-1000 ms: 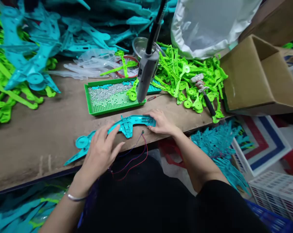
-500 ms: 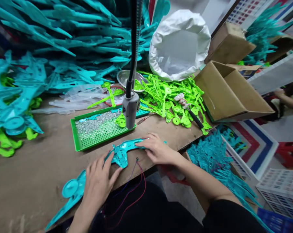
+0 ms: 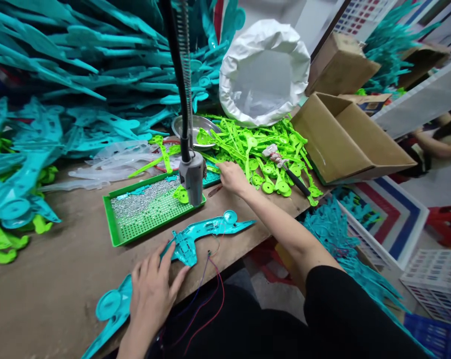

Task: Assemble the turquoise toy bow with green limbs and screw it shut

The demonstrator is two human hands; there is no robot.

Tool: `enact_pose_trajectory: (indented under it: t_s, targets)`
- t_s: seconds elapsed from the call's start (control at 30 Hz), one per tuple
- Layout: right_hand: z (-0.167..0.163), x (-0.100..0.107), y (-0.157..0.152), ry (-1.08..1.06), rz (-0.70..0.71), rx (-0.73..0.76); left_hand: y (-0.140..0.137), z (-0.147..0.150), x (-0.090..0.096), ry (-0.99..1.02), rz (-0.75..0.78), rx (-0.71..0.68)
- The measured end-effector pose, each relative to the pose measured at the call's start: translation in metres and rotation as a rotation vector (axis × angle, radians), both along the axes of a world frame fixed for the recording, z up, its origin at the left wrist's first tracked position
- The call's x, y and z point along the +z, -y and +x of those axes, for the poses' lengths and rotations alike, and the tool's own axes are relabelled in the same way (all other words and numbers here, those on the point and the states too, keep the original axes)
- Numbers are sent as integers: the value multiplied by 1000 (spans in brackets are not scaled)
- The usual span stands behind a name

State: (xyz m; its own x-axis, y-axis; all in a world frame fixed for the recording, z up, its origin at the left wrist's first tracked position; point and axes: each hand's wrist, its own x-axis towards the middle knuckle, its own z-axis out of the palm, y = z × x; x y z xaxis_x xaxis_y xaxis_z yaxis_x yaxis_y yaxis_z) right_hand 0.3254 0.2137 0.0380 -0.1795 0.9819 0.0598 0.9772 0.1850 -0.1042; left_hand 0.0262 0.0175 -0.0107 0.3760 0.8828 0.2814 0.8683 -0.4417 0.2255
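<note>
A long teal plastic shell with a round disc lies along the table's front edge. My left hand rests on it with the fingers spread, covering its middle. Its tail and second disc come out to the left of the hand. My right hand is at the near edge of a heap of lime-green plastic pieces, beside the tray's right end. Its fingers are curled, and their tips are hidden. Thin red and blue wires hang over the table edge beside the shell.
A green perforated tray holds many small metal screws. Above it hangs a grey tool head with a spring. A metal bowl, white sack, cardboard box, and black-handled tool stand or lie behind. Teal parts are stacked at left.
My right hand has left the shell's right end and reached forward to the edge of the green heap. My left hand has stayed on the shell. The view has shifted slightly.
</note>
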Motion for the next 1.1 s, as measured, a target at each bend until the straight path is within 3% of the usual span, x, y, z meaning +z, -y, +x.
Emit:
enact_pose_trajectory:
  t_s: [0.17,0.37,0.63,0.87,1.1]
  targets:
    - [18,7,8,21,31,-75,0,1,1,-6,7,0]
    - [29,6,-4,47,78,-189,0,0,0,16,-11,9]
    - [-13,-6,-10,-129,68,34,1,0,1,-8,-33,4]
    - [-17,-7,-20,-81,48,-15,1,-1,-3,-1,-2,-10]
    - [-19,-7,-24,-31,41,-5,-1,-4,-1,113,-90,5]
